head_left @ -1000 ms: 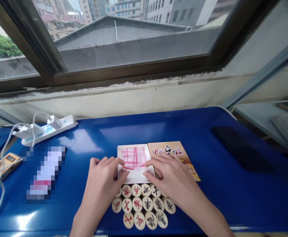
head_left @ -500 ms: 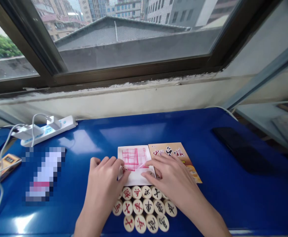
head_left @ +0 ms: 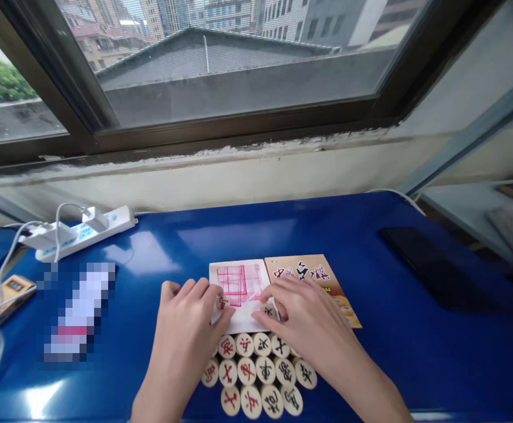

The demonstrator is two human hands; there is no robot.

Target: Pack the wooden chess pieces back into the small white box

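My left hand (head_left: 195, 311) is curled at the left edge of an open white box (head_left: 243, 323), where a paper with a red printed grid (head_left: 239, 279) shows. Between its thumb and forefinger is a round xiangqi piece with a red character (head_left: 223, 302). Opposite it, my right hand (head_left: 298, 302) pinches a piece with a black character (head_left: 268, 310) and partly covers the tan box lid (head_left: 300, 269). Nearer to me, several wooden pieces (head_left: 246, 371) stand in rows, red characters to the left and black to the right. My wrists hide some of them.
A white power strip (head_left: 87, 232) with chargers and cables lies at the back left of the blue table (head_left: 186, 235). In front of it are a small tan box (head_left: 3, 299) and a pixelated object (head_left: 78, 311). A black phone (head_left: 419, 267) lies on the right.
My right forefinger has drawn back slightly to the right, and the black-character piece between its finger and thumb now shows. The red-character piece shows more clearly. My left hand is almost still.
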